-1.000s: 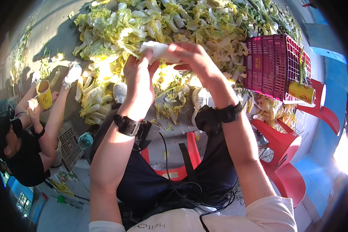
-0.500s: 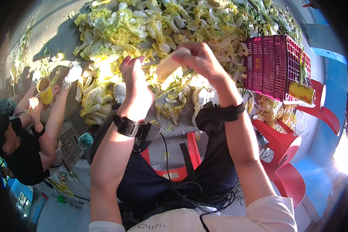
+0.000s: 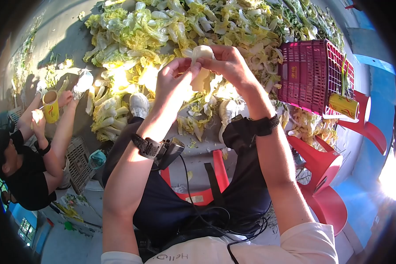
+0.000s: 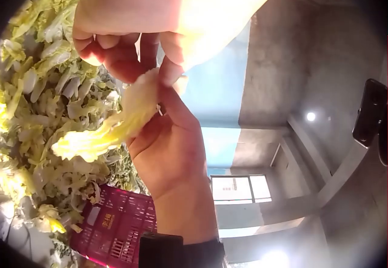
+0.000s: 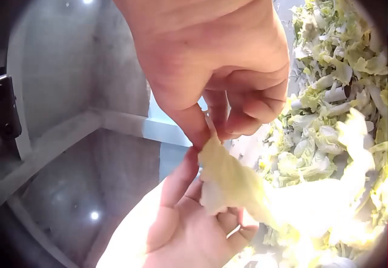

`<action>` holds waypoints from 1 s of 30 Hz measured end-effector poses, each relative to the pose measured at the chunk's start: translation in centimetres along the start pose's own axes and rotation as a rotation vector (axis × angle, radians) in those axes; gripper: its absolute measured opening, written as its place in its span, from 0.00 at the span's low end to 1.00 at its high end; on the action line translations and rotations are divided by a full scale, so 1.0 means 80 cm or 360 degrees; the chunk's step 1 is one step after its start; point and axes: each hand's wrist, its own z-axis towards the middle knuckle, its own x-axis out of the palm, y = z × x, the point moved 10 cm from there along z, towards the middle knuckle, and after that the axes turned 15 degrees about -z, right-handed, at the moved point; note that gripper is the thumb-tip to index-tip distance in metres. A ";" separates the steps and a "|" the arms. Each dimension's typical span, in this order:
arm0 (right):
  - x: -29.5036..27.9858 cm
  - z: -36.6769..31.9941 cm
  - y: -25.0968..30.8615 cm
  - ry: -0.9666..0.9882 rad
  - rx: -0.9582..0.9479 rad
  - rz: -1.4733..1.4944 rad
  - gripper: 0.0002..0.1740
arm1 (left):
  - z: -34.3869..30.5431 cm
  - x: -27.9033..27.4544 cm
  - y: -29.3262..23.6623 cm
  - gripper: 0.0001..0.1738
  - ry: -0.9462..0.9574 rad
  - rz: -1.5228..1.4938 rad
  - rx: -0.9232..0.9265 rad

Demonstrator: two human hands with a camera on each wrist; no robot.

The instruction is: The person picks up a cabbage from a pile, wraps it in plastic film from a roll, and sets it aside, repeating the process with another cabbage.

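Observation:
Both hands meet at a pale napa cabbage leaf (image 3: 201,81) held up between the knees and the leaf pile. My left hand (image 3: 167,86) pinches its edge between thumb and fingers. From the other side my right hand (image 3: 234,68) also pinches it, thumb close to the left fingertips. In the left wrist view the leaf (image 4: 130,107) hangs out sideways, its frilly yellow end free of both hands. In the right wrist view the leaf's white base (image 5: 221,174) lies between the fingertips, while strong sunlight washes out its far end.
A broad heap of cabbage leaves (image 3: 163,31) covers the floor ahead. At right stand a magenta plastic crate (image 3: 301,77), a yellow cup (image 3: 343,105) and red stools (image 3: 319,165). Another person (image 3: 28,171) sits at left with a yellow cup (image 3: 51,110), beside a grey crate (image 3: 78,165).
Half a second ago the left hand was off the leaf, which hung from the right hand alone. Now the left hand has moved right and pinches it too, with the leaf turned more upright.

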 end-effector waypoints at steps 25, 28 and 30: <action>0.025 -0.006 0.008 0.0102 -0.0021 0.0665 0.16 | -0.003 0.008 0.012 0.16 0.0143 0.0071 -0.0193; 0.025 -0.006 -0.004 0.0020 0.0018 0.0901 0.11 | -0.003 0.012 0.015 0.15 0.0204 -0.0073 -0.0232; 0.033 -0.007 -0.012 0.0056 0.0124 0.1090 0.10 | -0.002 0.014 0.012 0.15 0.0245 -0.0018 -0.0207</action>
